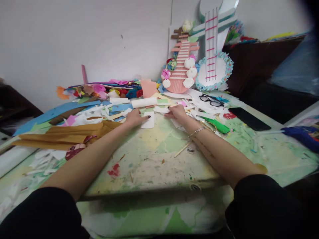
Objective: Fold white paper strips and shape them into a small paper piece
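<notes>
My left hand [134, 118] is at the middle of the table, its thumb with a dark nail laid over the edge of a small white paper piece [149, 123]. The other fingers of that hand are bent and partly hidden behind it. Just to the right, my right hand [177, 113] pinches the end of a white paper strip [160, 109] between thumb and forefinger. A rolled white paper [144, 102] lies just beyond both hands. Under my right wrist is a green-handled tool [217, 125], perhaps scissors, and a thin wooden stick [182, 149] lies nearer me.
Paper scraps [93, 114] cover the back and left of the table [149, 166]. Brown crepe paper [67, 136] and a tape roll [74, 151] lie left. A phone [249, 118] and glasses [211, 100] are right. Two paper instruments, pink [179, 78] and white-blue [211, 66], lean behind.
</notes>
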`<state>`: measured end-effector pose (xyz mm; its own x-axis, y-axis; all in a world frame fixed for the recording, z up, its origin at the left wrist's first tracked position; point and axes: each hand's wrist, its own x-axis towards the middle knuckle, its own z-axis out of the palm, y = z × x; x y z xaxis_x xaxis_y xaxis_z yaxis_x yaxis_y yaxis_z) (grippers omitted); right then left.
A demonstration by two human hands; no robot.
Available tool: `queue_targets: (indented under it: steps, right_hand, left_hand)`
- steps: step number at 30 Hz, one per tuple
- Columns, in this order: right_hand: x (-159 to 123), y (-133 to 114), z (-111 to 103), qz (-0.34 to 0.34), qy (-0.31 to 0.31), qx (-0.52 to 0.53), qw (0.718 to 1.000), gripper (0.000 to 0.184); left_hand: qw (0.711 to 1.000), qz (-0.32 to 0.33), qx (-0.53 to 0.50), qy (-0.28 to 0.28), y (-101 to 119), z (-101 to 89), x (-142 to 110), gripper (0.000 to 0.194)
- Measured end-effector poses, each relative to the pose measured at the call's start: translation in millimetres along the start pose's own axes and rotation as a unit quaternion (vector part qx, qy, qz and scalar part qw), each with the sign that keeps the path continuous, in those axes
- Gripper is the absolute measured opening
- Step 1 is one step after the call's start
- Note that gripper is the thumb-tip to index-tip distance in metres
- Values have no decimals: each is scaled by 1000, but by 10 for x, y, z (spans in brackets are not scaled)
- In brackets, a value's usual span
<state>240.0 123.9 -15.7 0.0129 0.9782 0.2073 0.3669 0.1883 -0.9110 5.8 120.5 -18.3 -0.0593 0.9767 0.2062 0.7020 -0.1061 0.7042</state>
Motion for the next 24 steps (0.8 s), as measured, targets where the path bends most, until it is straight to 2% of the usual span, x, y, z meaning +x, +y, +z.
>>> queue_targets:
  steps: [3, 7, 10, 12, 13, 15, 16, 18, 21, 24]
  right_hand:
    - [-15, -10, -79, 11, 31, -57, 998, 22]
    - [-173, -190, -172, -48, 24, -101, 993, 30]
    - [-371, -296, -121, -117, -33, -118, 985, 32]
    - [-508, -321, -38, -160, -92, -124, 975, 44]
    - [-569, -323, 8, -190, -132, -134, 964, 54]
    - [-668, -317, 93, -283, -190, -200, 919, 67]
    - [-706, -311, 127, -317, -199, -227, 899, 67]
    - [-763, -294, 165, -364, -192, -254, 875, 53]
    - [-836, -254, 141, -387, -168, -235, 876, 27]
    - [-919, -200, 43, -389, -193, -205, 877, 23]
  left_hand:
    - [999, -17, 8, -32, -17, 24, -45, 44]
    - [996, -41, -43, -63, 47, -38, -170, 37]
    - [989, -61, -114, -77, 108, -127, -305, 39]
    - [980, -82, -159, -84, 143, -175, -410, 41]
    - [975, -93, -181, -88, 159, -190, -464, 41]
    - [964, -106, -225, -92, 191, -193, -573, 39]
    - [959, -109, -247, -91, 206, -182, -627, 37]
    - [950, -110, -280, -83, 234, -139, -737, 35]
    - [943, -106, -303, -92, 263, -74, -906, 35]
    - [945, -84, -297, -113, 272, -94, -1061, 34]
